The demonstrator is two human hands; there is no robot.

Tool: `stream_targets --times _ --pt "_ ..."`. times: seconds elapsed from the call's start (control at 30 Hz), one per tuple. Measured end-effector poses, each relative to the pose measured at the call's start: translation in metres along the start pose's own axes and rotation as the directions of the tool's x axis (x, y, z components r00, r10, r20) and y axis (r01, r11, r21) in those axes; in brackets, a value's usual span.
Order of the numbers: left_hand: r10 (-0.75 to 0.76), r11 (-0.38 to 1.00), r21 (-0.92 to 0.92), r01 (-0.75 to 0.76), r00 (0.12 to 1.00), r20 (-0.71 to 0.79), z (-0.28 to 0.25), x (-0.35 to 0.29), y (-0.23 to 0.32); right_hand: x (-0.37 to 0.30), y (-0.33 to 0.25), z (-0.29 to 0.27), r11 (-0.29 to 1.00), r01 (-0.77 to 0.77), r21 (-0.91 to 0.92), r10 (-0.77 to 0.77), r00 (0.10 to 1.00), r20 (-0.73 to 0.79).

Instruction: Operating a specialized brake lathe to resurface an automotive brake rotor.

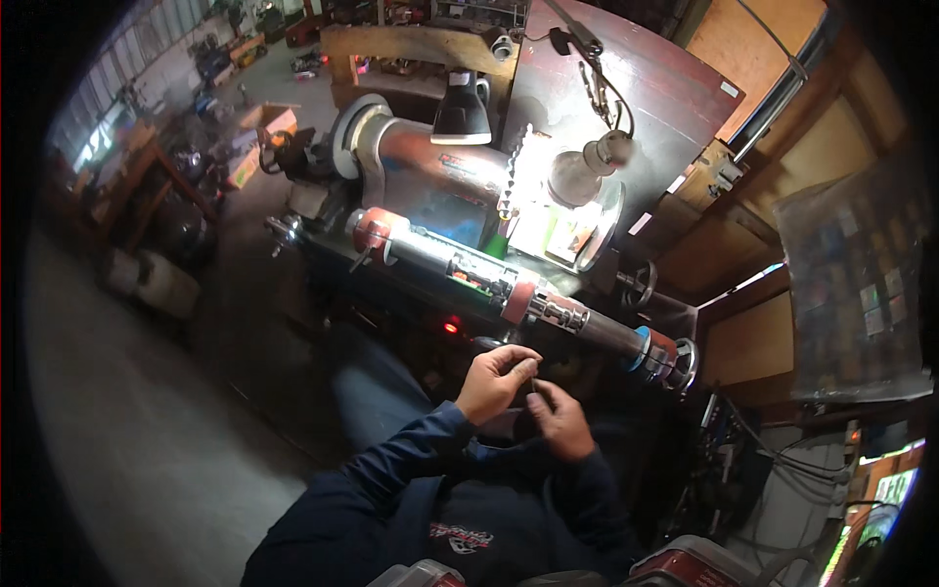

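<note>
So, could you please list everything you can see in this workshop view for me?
bench grinder: one, red-brown and grey, centre bench, wheel guards at both ends
lamp: one, black shade, above grinder, lit
long cylindrical fixture: one, silver with red and blue bands, lying across the machine in front of the grinder
red indicator light: one, glowing, below fixture
wooden shelf: one, tan, behind grinder
concrete floor: grey, left
small dark part: one, pinched between both hands; kind unclear
left hand: fingertips pinched above part
right hand: beside left, at part
sleeves: two, navy, lower edge
</note>
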State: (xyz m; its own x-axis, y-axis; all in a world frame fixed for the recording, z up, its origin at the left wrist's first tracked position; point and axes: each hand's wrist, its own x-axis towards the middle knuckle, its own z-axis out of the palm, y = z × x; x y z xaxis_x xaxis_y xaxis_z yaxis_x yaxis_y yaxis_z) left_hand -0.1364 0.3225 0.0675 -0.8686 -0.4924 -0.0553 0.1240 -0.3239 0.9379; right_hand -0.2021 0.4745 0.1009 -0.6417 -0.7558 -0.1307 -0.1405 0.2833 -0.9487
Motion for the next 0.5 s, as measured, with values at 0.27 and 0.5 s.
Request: stream_targets --times 0.27,0.5 --pt "0.192 0.978 0.141 -0.151 0.915 -0.356 -0.036 0.025 0.011 0.068 -0.083 -0.021 0.925 0.248 -0.287 -0.258 0.966 0.001" --pt "0.346 0.868 0.480 -0.128 0.849 -0.398 -0.048 0.063 -0.018 0.180 -0.077 -0.026 0.604 0.485 -0.632 -0.538 0.834 0.126"
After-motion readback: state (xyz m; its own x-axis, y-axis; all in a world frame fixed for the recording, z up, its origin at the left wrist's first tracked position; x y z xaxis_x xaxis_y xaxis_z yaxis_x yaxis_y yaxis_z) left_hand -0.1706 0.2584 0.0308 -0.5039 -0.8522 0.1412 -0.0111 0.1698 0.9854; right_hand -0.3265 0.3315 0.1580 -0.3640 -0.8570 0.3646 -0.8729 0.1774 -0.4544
